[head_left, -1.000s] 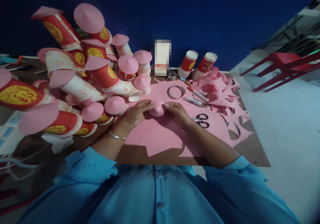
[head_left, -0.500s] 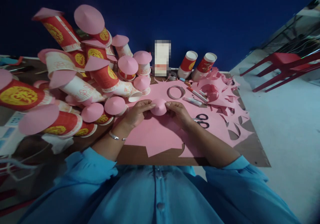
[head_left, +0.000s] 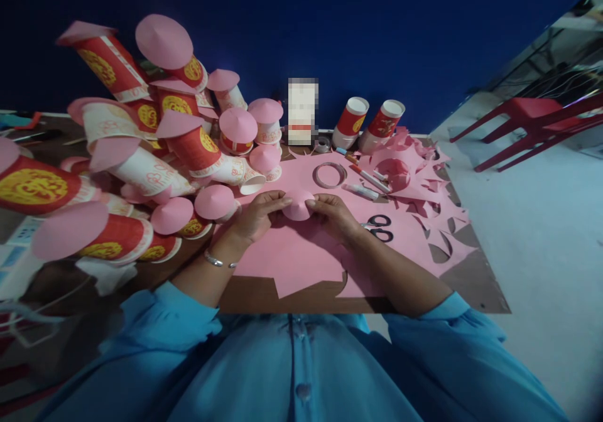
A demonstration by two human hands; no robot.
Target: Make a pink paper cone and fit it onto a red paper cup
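Note:
A small pink paper cone [head_left: 298,206] is held between both hands, over pink paper sheets [head_left: 292,255] on the brown table [head_left: 252,293]. My left hand [head_left: 259,213] pinches its left edge between thumb and fingers. On the opposite edge, my right hand [head_left: 335,215] has the same kind of pinch. Black-handled scissors [head_left: 380,228] lie just right of my right hand. Beyond the hands are a roll of clear tape [head_left: 330,175], a glue tube [head_left: 362,191] and some pens [head_left: 370,177].
Many red and white paper cups with pink cone tops [head_left: 188,142] are piled at the left. Two cup stacks [head_left: 351,122] stand by the blue wall [head_left: 400,39]. Cut pink scraps [head_left: 436,183] cover the table's right side; a red stool [head_left: 525,120] is on the floor beyond.
The view has shifted slightly, so the cups and wall items appear a little lower and further left. Both hands still pinch the cone, with little change in grip.

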